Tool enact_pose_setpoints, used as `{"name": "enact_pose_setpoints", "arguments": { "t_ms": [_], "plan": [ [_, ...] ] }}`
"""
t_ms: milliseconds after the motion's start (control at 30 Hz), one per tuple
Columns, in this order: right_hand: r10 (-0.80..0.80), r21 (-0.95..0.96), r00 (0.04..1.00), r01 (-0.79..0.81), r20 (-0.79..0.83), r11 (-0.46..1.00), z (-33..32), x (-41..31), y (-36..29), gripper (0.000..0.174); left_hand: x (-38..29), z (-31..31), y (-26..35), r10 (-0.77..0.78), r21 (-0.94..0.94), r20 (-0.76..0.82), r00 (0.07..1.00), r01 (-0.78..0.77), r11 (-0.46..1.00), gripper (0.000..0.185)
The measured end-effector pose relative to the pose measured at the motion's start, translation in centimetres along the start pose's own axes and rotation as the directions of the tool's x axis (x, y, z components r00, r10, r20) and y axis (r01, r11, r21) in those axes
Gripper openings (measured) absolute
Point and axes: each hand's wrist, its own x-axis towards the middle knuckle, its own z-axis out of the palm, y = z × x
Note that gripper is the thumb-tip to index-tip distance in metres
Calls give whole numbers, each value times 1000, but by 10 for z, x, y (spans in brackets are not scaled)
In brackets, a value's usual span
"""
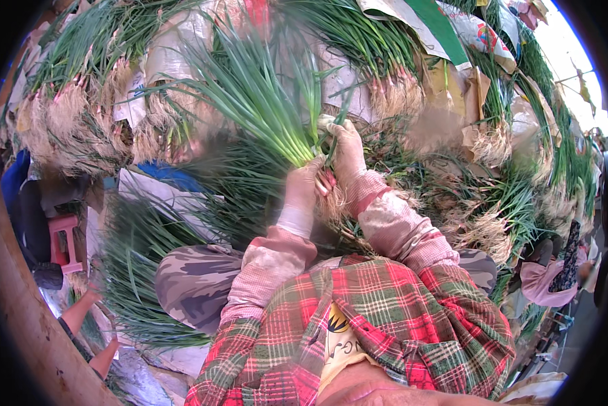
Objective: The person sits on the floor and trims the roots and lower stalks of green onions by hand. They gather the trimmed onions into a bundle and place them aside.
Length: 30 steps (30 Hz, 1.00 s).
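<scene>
A bunch of green onions point(273, 114) fans out before me, leaves pointing away from my body. My left hand point(304, 180), in a pale glove, grips the bunch low on its light green stalks. Pinkish bulbs point(326, 181) and stringy roots point(334, 203) stick out between my wrists. Just to the right, my gloved right hand point(348, 147) has curled fingers around a few onion leaves point(343, 109) beside the bunch. Its fingertips are partly hidden by leaves.
Heaped green onions point(146, 284) lie at my left knee. Loose stalks and trimmings point(446, 198) cover the ground to the right. Rooted bunches point(392, 86) and sacking point(179, 48) line the far side. A pink stool point(65, 243) and another person's legs point(83, 309) are at left.
</scene>
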Motion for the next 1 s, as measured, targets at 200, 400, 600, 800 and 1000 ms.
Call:
{"name": "enact_pose_setpoints", "arguments": {
  "t_ms": [200,400,600,800,1000],
  "plan": [
    [68,203,960,-12,-271,979,-14,15,-28,16,5,-3,-2,7,34,-18,1000,-6,999,22],
    [153,-205,983,-130,100,970,-34,41,-58,18,8,-11,-1,-29,-310,203,979,92,946,34],
    [305,-119,929,-285,211,951,-18,6,-22,18,4,-12,-3,-120,-336,275,954,213,917,33],
    [122,220,992,-123,17,968,-10,-7,-26,15,-5,4,-1,-59,-157,192,980,90,983,26],
    [-46,57,999,45,7,997,-28,-4,-55,18,-12,17,15,209,-132,79,975,-197,971,18]
  ]
}}
